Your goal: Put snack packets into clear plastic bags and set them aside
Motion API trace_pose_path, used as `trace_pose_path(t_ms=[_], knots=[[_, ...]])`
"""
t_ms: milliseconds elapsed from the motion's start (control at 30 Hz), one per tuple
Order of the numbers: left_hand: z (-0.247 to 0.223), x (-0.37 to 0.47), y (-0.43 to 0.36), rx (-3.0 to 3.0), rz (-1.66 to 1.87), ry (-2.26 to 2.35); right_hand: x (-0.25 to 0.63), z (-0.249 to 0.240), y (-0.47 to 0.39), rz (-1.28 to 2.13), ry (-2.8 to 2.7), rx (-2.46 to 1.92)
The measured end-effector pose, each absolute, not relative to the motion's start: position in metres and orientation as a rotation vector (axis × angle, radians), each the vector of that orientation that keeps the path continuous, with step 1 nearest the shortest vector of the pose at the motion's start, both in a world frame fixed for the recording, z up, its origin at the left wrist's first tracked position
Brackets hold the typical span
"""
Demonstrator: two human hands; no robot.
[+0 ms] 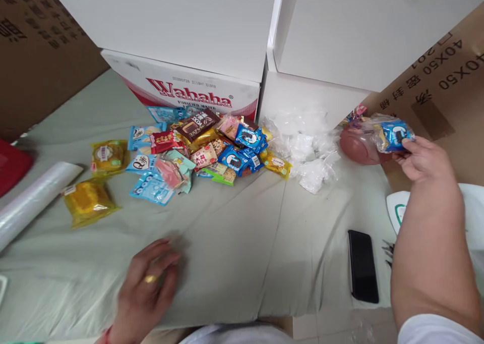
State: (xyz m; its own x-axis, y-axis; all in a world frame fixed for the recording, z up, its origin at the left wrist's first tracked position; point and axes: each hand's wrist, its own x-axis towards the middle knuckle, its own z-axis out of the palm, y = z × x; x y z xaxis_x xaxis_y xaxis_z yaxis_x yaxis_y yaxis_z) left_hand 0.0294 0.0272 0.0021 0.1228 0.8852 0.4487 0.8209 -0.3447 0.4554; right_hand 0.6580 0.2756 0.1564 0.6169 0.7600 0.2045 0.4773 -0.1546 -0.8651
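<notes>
My right hand [425, 157] is stretched out to the far right, thumb and fingers closed on a clear plastic bag of snacks [393, 133], with a blue packet showing through it. That bag is beside and partly over a reddish-pink rounded container [357, 145]. My left hand [149, 283], with a gold ring, rests on the greenish cloth [234, 243] near the front edge; its fingers are loosely bent and hold nothing visible. Beyond it lies a pile of wrapped snacks [204, 155]. To the pile's right are several clear bags with white contents [308, 152].
Two yellow-wrapped cakes [91, 200] and a plastic film roll [38, 203] lie at left. A black phone [363, 266] is near the right edge, beside a white plate [397, 208]. A Wahaha carton [181, 89], white boxes [333, 26] and brown cardboard [434, 97] stand around the back.
</notes>
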Motion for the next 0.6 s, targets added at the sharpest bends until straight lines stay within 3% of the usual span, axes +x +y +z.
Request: trace_pose_path(t_ms=[133,367,600], knots=[[0.033,0.103,0.059,2.26,1.124,1.474,0.605,0.158,0.191,0.786,-0.899,-1.698],[0.048,0.205,0.12,2.295,1.022,1.071,0.47,0.102,0.082,1.485,-0.89,-1.583],[0.013,0.214,0.116,1.23,1.094,1.0,0.389,0.055,0.06,1.508,-0.667,-1.299]])
